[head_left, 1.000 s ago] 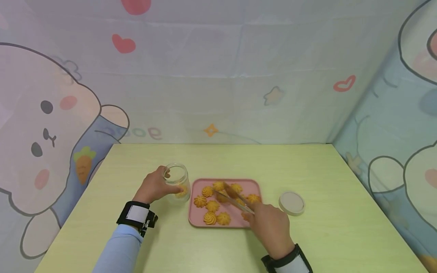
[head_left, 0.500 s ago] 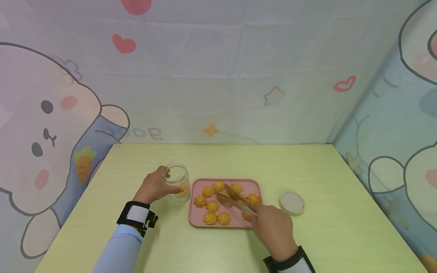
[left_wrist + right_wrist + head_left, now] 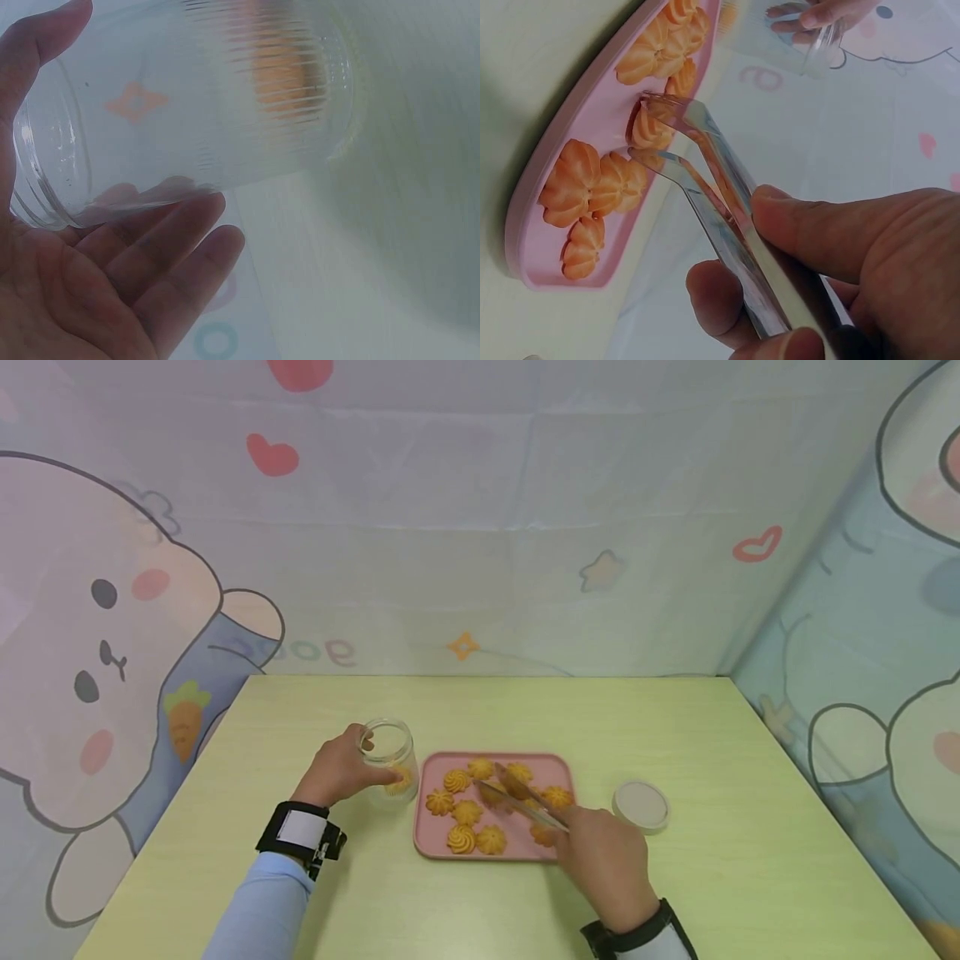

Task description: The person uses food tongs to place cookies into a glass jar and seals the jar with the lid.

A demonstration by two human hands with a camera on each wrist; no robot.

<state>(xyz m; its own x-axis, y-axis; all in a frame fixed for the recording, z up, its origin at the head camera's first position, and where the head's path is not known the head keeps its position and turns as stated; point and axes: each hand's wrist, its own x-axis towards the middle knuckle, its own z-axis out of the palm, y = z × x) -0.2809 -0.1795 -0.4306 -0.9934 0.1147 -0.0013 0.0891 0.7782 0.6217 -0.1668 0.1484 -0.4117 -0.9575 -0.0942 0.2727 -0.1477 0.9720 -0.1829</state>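
Observation:
My left hand (image 3: 339,770) grips an uncapped glass jar (image 3: 405,756) by its side, left of a pink tray (image 3: 517,855). Low in the jar shows a golden cookie (image 3: 283,79), seen through the ribbed glass. My right hand (image 3: 606,865) holds metal tongs (image 3: 731,225) between thumb and fingers, slanting down over the tray. The tongs' two tips straddle a swirled cookie (image 3: 651,131), close on either side of it. Several more piped cookies (image 3: 467,812) lie around it on the tray.
A round pale lid (image 3: 641,806) lies on the table right of the tray, near my right hand. The light wooden table (image 3: 450,910) backs onto a printed cloth (image 3: 465,568) with cartoon figures and hearts.
My right hand and the tongs have shifted slightly to the right over the tray. The left hand and jar have stayed in place.

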